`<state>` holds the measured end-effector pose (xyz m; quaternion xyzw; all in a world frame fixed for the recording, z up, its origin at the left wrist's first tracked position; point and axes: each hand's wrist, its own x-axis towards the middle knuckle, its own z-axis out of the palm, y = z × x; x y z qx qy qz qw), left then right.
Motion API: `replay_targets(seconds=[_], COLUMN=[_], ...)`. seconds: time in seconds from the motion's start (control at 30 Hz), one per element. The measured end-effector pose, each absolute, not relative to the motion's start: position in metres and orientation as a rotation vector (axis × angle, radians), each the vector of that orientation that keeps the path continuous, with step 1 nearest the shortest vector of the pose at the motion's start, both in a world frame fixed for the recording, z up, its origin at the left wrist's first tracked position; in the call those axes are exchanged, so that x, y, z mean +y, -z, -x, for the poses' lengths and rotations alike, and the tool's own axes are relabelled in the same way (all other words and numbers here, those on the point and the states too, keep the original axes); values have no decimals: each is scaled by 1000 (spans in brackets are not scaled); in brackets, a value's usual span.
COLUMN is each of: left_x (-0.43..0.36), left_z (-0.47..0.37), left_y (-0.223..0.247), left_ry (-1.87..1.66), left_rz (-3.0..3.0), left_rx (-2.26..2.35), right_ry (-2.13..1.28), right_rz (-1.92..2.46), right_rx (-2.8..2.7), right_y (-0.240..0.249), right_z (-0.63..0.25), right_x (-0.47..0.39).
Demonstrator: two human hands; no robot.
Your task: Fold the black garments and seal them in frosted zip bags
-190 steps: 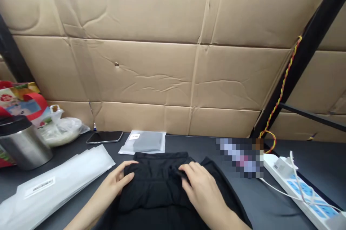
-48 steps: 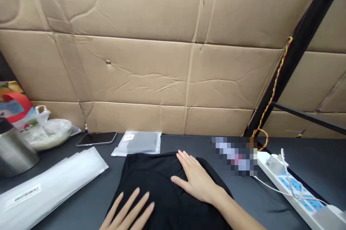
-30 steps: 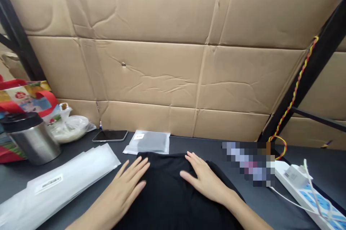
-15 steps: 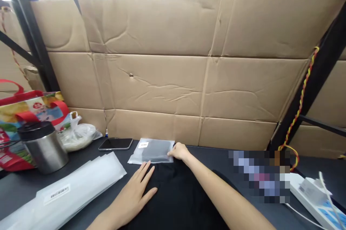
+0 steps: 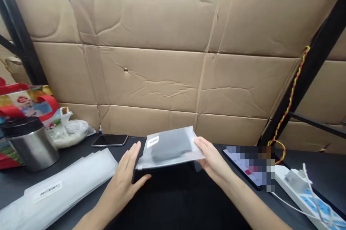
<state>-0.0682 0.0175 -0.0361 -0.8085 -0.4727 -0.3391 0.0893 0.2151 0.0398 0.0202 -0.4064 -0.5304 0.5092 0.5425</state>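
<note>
My right hand [image 5: 212, 158] grips the right edge of a frosted plastic pouch [image 5: 171, 147], with the thumb on top and fingers below. The pouch has a dark item inside and a white barcode label near its upper left. It is tilted and raised off the black table surface. My left hand [image 5: 127, 172] is beside the pouch's left end, fingers stretched out and thumb apart, holding nothing. Black cloth [image 5: 167, 197] lies below the pouch, between my forearms.
Frosted bags with a barcode label [image 5: 67, 186] lie at the left, near a steel cup [image 5: 32, 147], a knotted plastic bag [image 5: 70, 131] and a colourful bag [image 5: 24, 102]. A phone [image 5: 110, 140] lies behind. At right are a tablet-like device [image 5: 243, 168] and a power strip [image 5: 302, 190].
The pouch has come up off the table, tilted, in my right hand. My left hand has turned more upright and moved left, beside the pouch. The camera view has shifted slightly.
</note>
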Motion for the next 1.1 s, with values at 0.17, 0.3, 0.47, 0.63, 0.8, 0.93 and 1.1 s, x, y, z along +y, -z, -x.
replay_targets(seconds=[0.17,0.3,0.47,0.63,0.8,0.93,1.1], left_x=[-6,-10,-12,-17,-20,-22,-27], left_z=[53,42,39,32,24,27,24], left_y=[29,32,20,18,15,8,5], left_ry=[1136,1306,1358,1301,1327,1385,1402], left_rz=[2633,2610,2616,2581,2569,2589,2586], left_rx=[-986,-1157,-1234,-1155,-1027,-1058,-975], right_ry=[-1202,-549,-88,-38,58,62,43], right_rz=[1187,1340,1100,1062,970,1038,831], right_rx=[-1306,-1429,-1582,-1840,-2323,-2265,-2245], right_y=[14,16,-10,-22,-13,-10,-19], right_z=[-247,-253,-244,-238,-236,-240,-213], right_x=[6,-6,-23,-25,-23,-22,-31])
